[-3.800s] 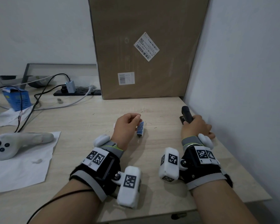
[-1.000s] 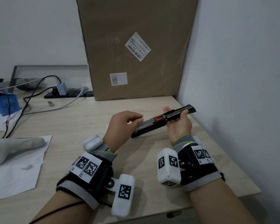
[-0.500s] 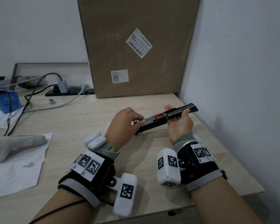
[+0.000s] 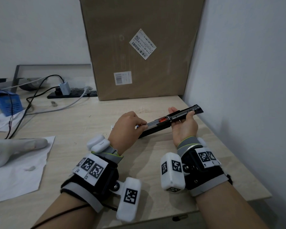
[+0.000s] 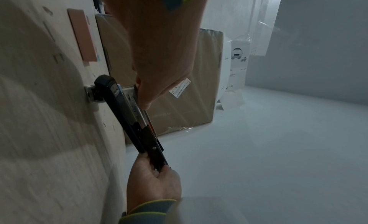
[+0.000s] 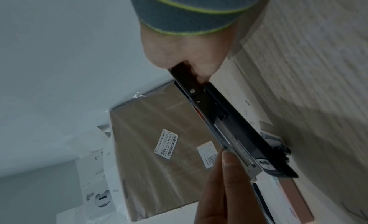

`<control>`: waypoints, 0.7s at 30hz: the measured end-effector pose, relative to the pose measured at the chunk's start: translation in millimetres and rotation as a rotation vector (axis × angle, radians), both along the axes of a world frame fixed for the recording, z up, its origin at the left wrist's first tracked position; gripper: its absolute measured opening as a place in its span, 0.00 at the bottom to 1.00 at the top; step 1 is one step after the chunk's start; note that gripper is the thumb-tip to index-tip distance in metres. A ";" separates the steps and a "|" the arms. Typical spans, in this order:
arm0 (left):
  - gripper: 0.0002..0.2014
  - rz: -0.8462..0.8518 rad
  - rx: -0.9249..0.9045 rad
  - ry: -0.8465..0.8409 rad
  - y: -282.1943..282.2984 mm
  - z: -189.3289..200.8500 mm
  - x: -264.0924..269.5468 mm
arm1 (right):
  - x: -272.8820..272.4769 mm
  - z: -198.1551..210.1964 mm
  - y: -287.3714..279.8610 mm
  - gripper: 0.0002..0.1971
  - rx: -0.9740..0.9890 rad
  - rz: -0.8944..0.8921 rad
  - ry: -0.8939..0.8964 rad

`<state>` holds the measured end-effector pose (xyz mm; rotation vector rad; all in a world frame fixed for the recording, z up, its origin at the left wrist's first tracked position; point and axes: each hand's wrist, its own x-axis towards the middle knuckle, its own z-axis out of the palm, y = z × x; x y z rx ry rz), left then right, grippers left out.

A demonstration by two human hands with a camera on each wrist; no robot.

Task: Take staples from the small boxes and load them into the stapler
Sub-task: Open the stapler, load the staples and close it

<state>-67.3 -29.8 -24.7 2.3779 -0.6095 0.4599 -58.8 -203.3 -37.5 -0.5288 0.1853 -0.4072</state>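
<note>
Head view: pale wood-grain desk (image 4: 92, 123) set into a corner between a white back wall and a white right-hand wall (image 4: 246, 80). Large brown cardboard box (image 4: 139, 47) upright at the back, bearing two white barcode labels. Left side: black power strip (image 4: 73, 95) with a white charger and trailing cables, blue carton (image 4: 7, 103), white paper sheet (image 4: 15, 171) under a grey-white handheld controller (image 4: 12, 147). Black stapler (image 4: 170, 119), swung open with its metal staple channel and an orange pusher exposed, held just above the desk near the right edge. Right hand (image 4: 184, 128) palm-up beneath its far half, fingers and thumb curled round the body. Left hand (image 4: 127, 128) at the near end of the channel, thumb and fingertips pinched together at the rail; whether staples lie between them cannot be told. Both wrists carry black straps with white marker blocks.

Left wrist view: desk surface fills the left of the picture. Left hand (image 5: 159, 54) with fingertips pressed together against the silver rail of the stapler (image 5: 127, 111); the stapler's rounded black end sits close to the desk. Right hand (image 5: 153, 180) gripping the opposite end. Cardboard box (image 5: 179, 86) and a white printed carton behind. Flat pink-and-white packet (image 5: 83, 37) lying on the desk.

Right wrist view: right hand (image 6: 187, 54) clamped round the black stapler (image 6: 229, 125). Left-hand fingers (image 6: 225, 180) closed on the rail edge. Cardboard box (image 6: 159, 148), plastic-wrapped, behind. Pink-and-white packet (image 6: 288, 196) on the desk (image 6: 318, 70) beside the stapler's end.
</note>
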 end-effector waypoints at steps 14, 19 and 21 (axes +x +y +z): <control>0.13 0.028 -0.164 0.105 -0.3 -5.7 3.2 | 1.9 0.1 -4.2 0.25 0.056 -0.062 -0.001; 0.22 -0.022 -0.411 0.335 -1.6 -8.8 1.8 | 1.2 2.3 -7.2 0.25 0.084 -0.103 -0.015; 0.20 -0.045 -0.499 0.395 -2.6 -8.1 1.7 | 0.5 3.4 -7.4 0.24 0.087 -0.107 -0.024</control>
